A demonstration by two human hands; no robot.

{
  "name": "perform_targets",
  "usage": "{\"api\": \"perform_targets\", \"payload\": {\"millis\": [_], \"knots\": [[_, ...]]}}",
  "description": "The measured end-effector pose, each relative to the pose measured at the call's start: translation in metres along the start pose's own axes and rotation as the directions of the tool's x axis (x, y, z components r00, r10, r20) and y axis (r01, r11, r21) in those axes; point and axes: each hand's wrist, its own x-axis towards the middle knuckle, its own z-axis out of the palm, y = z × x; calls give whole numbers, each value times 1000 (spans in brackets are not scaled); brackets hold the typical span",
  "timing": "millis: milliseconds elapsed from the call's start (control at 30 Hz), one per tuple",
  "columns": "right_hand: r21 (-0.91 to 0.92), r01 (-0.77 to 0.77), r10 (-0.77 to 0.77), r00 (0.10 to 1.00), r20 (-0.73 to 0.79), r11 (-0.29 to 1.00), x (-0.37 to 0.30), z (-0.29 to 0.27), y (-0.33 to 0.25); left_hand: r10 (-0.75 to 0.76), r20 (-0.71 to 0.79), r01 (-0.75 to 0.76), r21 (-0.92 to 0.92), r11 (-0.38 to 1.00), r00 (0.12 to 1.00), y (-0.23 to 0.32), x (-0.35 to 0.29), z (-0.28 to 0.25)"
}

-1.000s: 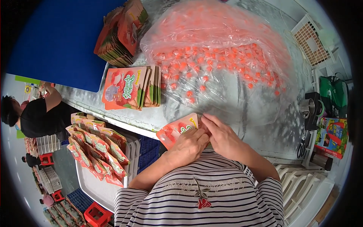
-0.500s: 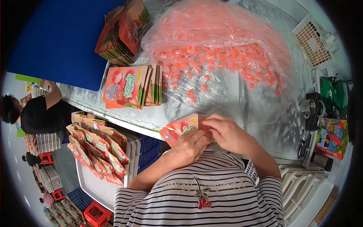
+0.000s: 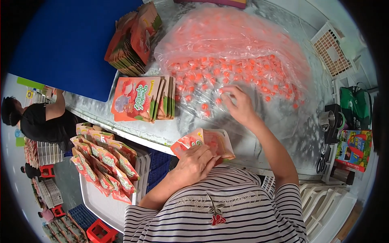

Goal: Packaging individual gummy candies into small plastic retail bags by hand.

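Note:
My left hand point(image 3: 197, 163) is closed on a pink-and-red printed pouch point(image 3: 221, 142) at the table's near edge. The pouch tilts, its mouth spread toward the right. Out over the table, my right hand point(image 3: 240, 106) reaches to the near edge of a heap of small orange-red wrapped candies point(image 3: 239, 72). Its thumb and forefinger are a little apart beside single candies, and nothing plainly shows between them. A large clear plastic bag point(image 3: 227, 30) covers the far part of the heap and spreads beneath the loose candies.
Stacked flat pouches point(image 3: 135, 99) lie left of the candies, with another stack point(image 3: 129, 48) behind. A blue board point(image 3: 60, 44) covers the far left. Filled pouches point(image 3: 105, 162) stand on a white tray point(image 3: 107, 210) at lower left. Scissors point(image 3: 321, 163) hang at right. A co-worker point(image 3: 44, 121) stands at left.
My right hand has left the pouch and moved forward to the candies. My left hand still holds the pouch, whose mouth now stands wider.

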Motion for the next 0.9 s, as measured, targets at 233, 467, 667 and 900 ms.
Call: {"api": "perform_targets", "payload": {"millis": [233, 467, 667, 900], "knots": [[-511, 173, -155, 985, 77, 842, 11, 33, 40, -53, 0, 53, -6, 999, 999, -1, -9, 0], [-477, 65, -21, 995, 95, 876, 2, 33, 32, -56, 25, 57, -9, 998, 998, -4, -8, 3], [-541, 100, -50, 993, 106, 835, 17, 29, 35, -10, 4, 10, -13, 1000, 1000, -7, -9, 6], [-466, 164, -124, 986, 116, 869, -8, 30, 31, -28, -27, 27, -33, 999, 999, -8, -10, 7]]}}
